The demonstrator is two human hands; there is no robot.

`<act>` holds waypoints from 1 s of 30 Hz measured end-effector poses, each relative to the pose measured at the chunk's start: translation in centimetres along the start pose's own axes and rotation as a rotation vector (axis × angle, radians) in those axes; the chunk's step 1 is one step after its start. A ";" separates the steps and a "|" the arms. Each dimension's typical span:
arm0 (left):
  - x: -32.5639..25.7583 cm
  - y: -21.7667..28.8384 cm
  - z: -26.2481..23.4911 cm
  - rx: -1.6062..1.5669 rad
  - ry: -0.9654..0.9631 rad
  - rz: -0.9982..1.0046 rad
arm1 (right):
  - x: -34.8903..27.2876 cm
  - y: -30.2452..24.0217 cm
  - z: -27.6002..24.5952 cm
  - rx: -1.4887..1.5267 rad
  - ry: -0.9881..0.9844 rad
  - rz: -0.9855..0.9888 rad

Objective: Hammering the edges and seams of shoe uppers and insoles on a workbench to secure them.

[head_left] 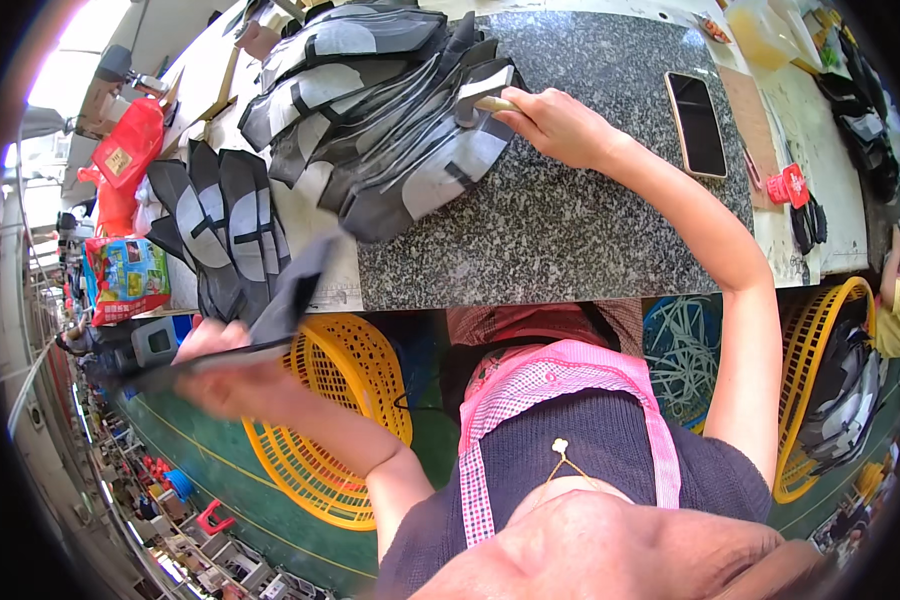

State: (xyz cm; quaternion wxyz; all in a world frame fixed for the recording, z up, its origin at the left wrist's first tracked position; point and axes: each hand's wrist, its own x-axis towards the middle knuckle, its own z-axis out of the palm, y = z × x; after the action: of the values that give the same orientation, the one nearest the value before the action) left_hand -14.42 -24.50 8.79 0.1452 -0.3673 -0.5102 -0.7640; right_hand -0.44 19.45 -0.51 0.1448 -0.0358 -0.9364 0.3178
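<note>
My right hand [560, 125] grips a small tool with a pale wooden handle [493, 103] and presses its head onto a fanned pile of grey and black shoe-upper pieces [380, 110] on the speckled granite slab [560, 230]. My left hand [225, 365], blurred, holds one dark grey piece [288, 295] out over the table's near edge, above a yellow plastic basket [355, 400]. A second stack of the same pieces [220, 225] lies on the white table surface to the left.
A black phone [697, 122] lies on the slab's right side, with a small red object [792, 185] beyond it. Red bags [125, 160] and a colourful packet [128, 278] sit at the left. A second yellow basket [820, 380] holds dark pieces at the right.
</note>
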 end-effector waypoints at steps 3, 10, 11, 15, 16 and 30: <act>-0.2 5.1 6.6 0.322 0.359 0.245 | 0.8 -0.5 0.7 0.015 -0.009 -0.006; -6.9 -1.6 18.1 0.431 -1.394 -0.540 | -4.3 -3.5 -1.7 0.055 0.163 -0.069; -8.0 -2.6 19.6 0.358 -1.481 -0.576 | -6.0 -4.8 -2.2 0.232 0.216 0.049; -12.8 -6.9 23.3 0.240 -1.292 -0.301 | -13.6 -7.5 -5.7 0.417 0.188 0.371; -13.4 -7.7 24.0 0.327 -1.244 -0.201 | -15.5 -7.9 -6.3 0.319 0.177 0.382; -11.5 -10.8 27.8 0.321 -1.406 -0.524 | -22.4 -9.0 -4.6 0.241 -0.077 0.634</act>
State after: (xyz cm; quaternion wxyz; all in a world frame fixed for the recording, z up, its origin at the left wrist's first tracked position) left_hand -1.44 3.09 -0.79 -0.3477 -0.6080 -0.6579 -0.2768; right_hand 22.55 11.43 2.79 0.0065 -0.2958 -0.8392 0.4563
